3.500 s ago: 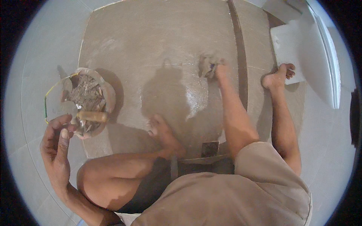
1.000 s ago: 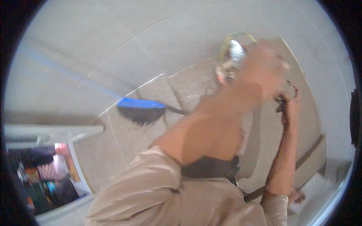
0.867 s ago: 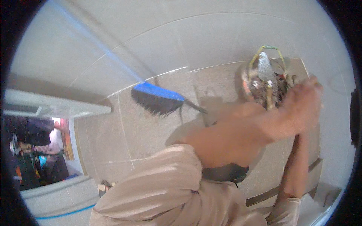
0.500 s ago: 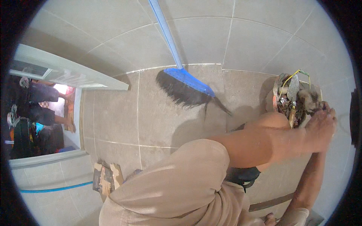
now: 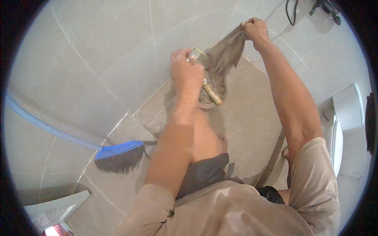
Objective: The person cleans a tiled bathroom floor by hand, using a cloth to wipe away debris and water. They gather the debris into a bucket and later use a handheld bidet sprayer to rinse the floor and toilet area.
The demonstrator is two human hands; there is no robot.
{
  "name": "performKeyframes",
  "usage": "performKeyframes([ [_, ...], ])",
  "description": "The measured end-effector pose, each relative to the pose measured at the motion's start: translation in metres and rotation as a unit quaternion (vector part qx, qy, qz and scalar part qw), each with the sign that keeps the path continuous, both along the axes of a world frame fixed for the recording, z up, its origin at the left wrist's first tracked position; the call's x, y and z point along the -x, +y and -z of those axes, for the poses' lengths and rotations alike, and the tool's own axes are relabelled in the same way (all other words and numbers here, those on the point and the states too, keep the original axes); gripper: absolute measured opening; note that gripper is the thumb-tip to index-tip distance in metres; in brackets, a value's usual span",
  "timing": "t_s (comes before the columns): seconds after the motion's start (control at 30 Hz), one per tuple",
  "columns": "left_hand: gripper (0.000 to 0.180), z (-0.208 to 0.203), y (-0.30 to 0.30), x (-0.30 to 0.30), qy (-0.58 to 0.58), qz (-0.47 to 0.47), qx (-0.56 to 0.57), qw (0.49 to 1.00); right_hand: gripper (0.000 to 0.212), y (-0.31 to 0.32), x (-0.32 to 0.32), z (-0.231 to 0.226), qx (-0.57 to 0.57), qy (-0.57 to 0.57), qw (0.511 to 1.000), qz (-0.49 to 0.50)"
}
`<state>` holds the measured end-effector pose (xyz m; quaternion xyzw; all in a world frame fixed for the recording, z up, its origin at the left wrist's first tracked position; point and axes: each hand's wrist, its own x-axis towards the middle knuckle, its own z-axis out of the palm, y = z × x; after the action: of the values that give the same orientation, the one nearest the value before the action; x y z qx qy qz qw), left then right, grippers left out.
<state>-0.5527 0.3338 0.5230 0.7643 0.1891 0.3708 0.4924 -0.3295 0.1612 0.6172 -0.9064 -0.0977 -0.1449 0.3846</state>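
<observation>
My right hand (image 5: 256,31) pinches the upper corner of a grey-brown rag (image 5: 228,51). The rag hangs stretched down toward a round container (image 5: 205,106) of rubble and dirt by the wall. My left hand (image 5: 187,72) is over the container's left side with its fingers curled in; what they grip is hidden. Beside that hand lies a trowel in the container, its wooden handle (image 5: 213,95) toward me and its blade mostly covered. A thin yellow-green wire (image 5: 200,51) sticks up past my left fingers.
A broom with a blue head (image 5: 120,148) and dark bristles leans on the tiled wall at left. A white door (image 5: 73,204) is at lower left. Black cable (image 5: 291,13) hangs at upper right, and a white curved fixture (image 5: 337,145) stands at right. My bent knee is near the container.
The view has swung right, so the container now sits near the middle. My hands, close together at the container before, are apart, and my right hand has drawn the bunched rag up and out.
</observation>
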Motion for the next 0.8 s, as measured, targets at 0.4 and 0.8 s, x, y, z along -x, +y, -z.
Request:
performKeyframes([
  [0.4,0.028,0.029,0.007,-0.004,0.073,0.055,-0.123,0.988,0.031,-0.005,0.067,-0.051,-0.053,0.045,0.998,-0.007],
  [0.8,0.032,0.031,-0.118,-0.061,0.188,0.347,-0.004,0.919,0.058,-0.141,0.151,0.020,-0.337,0.073,0.938,0.044],
])
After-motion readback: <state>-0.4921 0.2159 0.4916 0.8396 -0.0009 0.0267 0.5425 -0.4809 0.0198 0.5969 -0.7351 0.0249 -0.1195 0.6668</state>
